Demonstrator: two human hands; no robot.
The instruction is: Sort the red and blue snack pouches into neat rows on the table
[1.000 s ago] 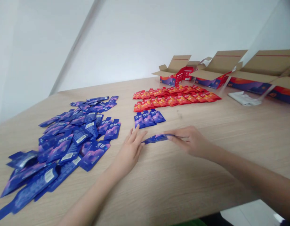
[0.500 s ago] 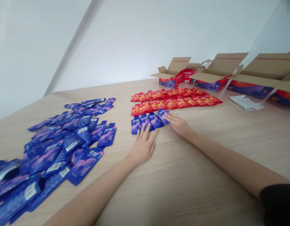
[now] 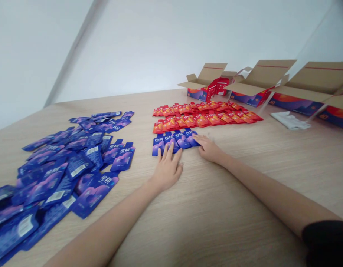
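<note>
L hand (image 3: 167, 172) palm down, fingers (image 3: 170, 154) spread; R hand (image 3: 209, 149) palm down, arms (image 3: 271, 189) stretched fwd.

The blue pile (image 3: 62, 178) runs off the left and near edges, and the far-right carton (image 3: 319, 89) is cut off by the right edge. The left hand (image 3: 167, 171) and right hand (image 3: 209, 149) hide parts of the blue row (image 3: 171, 141). Print on the red sachets (image 3: 207, 118) is too small to read.
</note>
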